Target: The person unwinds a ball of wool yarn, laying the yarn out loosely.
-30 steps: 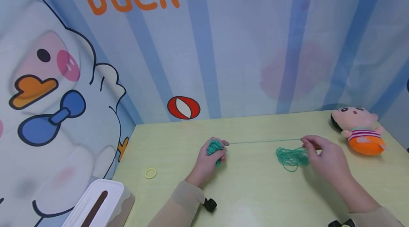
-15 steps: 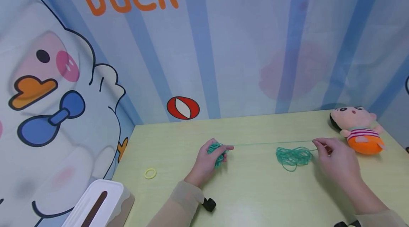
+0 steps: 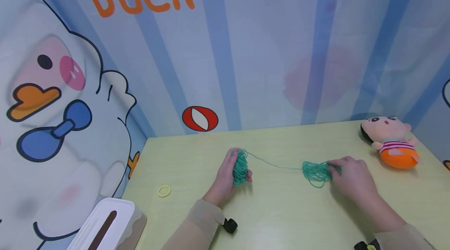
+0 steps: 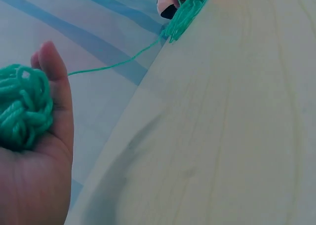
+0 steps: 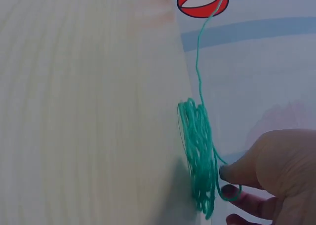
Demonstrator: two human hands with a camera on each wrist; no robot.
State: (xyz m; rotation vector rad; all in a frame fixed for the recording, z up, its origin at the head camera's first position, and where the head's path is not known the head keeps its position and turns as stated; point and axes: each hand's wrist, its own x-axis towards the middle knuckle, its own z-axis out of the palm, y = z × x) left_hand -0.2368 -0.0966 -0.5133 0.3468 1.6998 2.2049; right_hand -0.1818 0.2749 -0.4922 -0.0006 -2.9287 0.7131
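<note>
Blue stripes run down the cloth backdrop (image 3: 267, 47) behind my pale table (image 3: 274, 211), and at far left it carries a big white duck (image 3: 100, 136) with a blue bow. Below the duck, at the lower left, is a white-lidded box (image 3: 124, 213) with a long dark slot in its top. Just right of that, a small yellow ring (image 3: 159, 191) lies flat on the table. Next comes my left hand (image 3: 223, 177), gripping a thick green yarn bundle (image 3: 240, 168) against the palm, its loops bulging out between my fingers; a black device (image 3: 230, 225) sits at that wrist. From the top of the bundle a single slack strand (image 3: 268, 163) sags rightward to a loose green skein (image 3: 314, 171) lying on the table, well apart from the bundle. My right hand (image 3: 355, 181) is at the skein's right end, thumb and forefinger pinching a loop of it. My two hands are well apart, joined only by the yarn. Farthest right, near the table's back edge, a plush doll (image 3: 391, 144) in a striped top and orange bottoms lies on its back.
</note>
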